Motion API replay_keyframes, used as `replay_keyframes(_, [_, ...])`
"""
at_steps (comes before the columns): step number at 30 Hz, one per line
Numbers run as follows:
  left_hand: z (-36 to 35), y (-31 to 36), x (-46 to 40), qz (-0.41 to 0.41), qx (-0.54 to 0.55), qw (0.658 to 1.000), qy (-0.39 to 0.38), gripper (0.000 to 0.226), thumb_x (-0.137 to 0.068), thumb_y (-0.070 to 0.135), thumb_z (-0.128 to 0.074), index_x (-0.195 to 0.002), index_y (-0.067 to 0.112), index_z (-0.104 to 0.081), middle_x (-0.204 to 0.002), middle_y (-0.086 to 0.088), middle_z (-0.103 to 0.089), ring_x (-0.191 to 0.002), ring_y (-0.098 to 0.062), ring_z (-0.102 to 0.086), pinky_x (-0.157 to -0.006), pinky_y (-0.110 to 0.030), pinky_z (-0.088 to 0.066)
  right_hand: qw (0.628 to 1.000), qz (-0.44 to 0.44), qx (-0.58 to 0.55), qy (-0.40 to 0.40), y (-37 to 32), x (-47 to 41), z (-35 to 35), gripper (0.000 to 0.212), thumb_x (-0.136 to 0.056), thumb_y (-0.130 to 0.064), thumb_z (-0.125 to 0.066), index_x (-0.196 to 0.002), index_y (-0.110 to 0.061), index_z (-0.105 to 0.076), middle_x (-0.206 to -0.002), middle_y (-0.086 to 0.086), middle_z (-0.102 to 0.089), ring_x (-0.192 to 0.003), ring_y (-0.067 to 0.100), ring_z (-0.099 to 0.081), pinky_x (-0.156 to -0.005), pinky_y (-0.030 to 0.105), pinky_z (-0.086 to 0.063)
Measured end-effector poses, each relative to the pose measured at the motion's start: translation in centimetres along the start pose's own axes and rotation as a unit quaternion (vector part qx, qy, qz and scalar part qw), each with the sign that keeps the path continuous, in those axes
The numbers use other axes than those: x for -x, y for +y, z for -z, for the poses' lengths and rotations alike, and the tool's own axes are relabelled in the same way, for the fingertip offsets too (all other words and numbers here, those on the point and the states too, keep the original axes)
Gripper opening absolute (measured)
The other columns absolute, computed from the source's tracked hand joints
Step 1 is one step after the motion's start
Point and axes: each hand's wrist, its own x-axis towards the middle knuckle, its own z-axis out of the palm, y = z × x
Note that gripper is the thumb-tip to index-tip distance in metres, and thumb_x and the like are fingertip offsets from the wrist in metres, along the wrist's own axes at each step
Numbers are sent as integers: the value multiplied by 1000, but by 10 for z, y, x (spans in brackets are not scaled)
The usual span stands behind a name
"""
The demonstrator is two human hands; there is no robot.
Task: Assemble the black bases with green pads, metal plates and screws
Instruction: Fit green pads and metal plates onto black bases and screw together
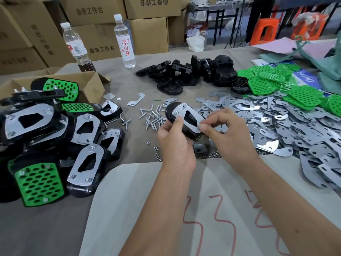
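While the left hand (174, 137) grips a black base (181, 118) from below, thumb pressed on the near edge of the metal plate (188, 117) that lies on top of it, the right hand (230, 130) pinches the plate's near right corner between thumb and forefinger; whether a nut sits in that pinch is too small to tell. Two screw ends stand up through the plate at its far end. The base is held tilted just above the table (138, 148), and everything else is placed around it. Just left of it lies a scatter of loose screws (153, 118), and a few small nuts (157, 156) sit below those. Farther left is a heap of finished bases (55, 137), some showing green pads, some metal plates, spilling out of an open cardboard box (90, 85). Beyond the held base sits a cluster of bare black bases (186, 74). To its right spreads a wide pile of loose plates (276, 122), with a stack of green pads (273, 84) behind that pile. Two water bottles (125, 41) stand at the far left of the bare bases.
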Motion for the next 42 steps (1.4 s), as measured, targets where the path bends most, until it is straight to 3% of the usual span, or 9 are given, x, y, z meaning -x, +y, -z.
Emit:
replay_keyframes(6, [3,5,-2,-6,-32,999,21,16,-101,7,-61,-85,7,-61,-69,-8,-67,-56,-20,-61,-43,-21,-36,992,72,73,-73,-4,5,-7,62,-73,-25,-92,-129,-28,-64,-119,-11,-59,-111,11,-56,-79,35,-60])
replay_keyframes(10, [5,6,-1,-4,-64,998,-9,17,-99,4,-60,-82,6,-63,-82,-16,-70,-68,-26,-66,-57,-31,-50,991,88,101,-27,-3,5,-7,78,-65,-16,-95,-135,-21,-60,-119,-11,-61,-110,7,-58,-89,43,-59])
replay_keyframes(19, [15,15,-8,23,-110,993,-29,14,-96,-2,-67,-83,2,-67,-68,-6,-74,-57,-15,-71,-48,-25,-55,996,39,-21,-74,-2,5,-5,72,-68,0,-91,-132,-19,-63,-120,-2,-64,-112,12,-63,-83,34,-63])
replay_keyframes(23, [18,16,-12,17,-133,990,-35,16,-96,-2,-66,-81,2,-64,-66,-7,-72,-55,-16,-68,-52,-26,-57,968,-99,-214,-80,-1,1,-2,35,-86,-31,-79,-120,-25,-71,-115,1,-77,-108,26,-73,-82,39,-63])
replay_keyframes(25, [18,16,-12,14,-150,987,-48,8,-97,1,-66,-88,1,-67,-74,-10,-74,-61,-19,-70,-54,-28,-57,965,-111,-227,-67,0,-1,-2,12,-96,-23,-74,-106,-19,-78,-103,10,-79,-98,33,-76,-77,40,-65])
replay_keyframes(28, [16,18,-10,7,-177,982,-57,10,-97,6,-67,-101,-4,-68,-79,-12,-76,-64,-23,-72,-52,-30,-57,975,-97,-187,-69,4,0,-2,9,-95,-15,-75,-95,-22,-80,-93,6,-80,-85,25,-77,-73,36,-65])
replay_keyframes(33, [18,14,-12,-127,-348,927,-53,12,-90,9,-77,-101,10,-73,-97,-9,-78,-95,-28,-75,-87,-43,-60,990,84,107,20,6,-3,1,29,-95,-27,-73,-122,-32,-64,-112,-13,-57,-93,1,-61,-73,6,-42])
replay_keyframes(39, [15,17,-6,-135,-365,918,-73,17,-73,22,-82,-87,18,-74,-90,-9,-78,-90,-30,-76,-85,-46,-61,961,128,245,-19,4,-5,6,10,-105,-33,-47,-106,-24,-49,-106,-5,-46,-81,20,-54,-71,44,-50])
replay_keyframes(42, [15,20,-5,-136,-368,917,-77,19,-67,28,-78,-82,18,-73,-91,-13,-78,-93,-38,-73,-87,-53,-60,948,137,282,-48,-3,-4,4,14,-104,-38,-34,-100,-26,-40,-102,-2,-43,-74,24,-50,-62,47,-49])
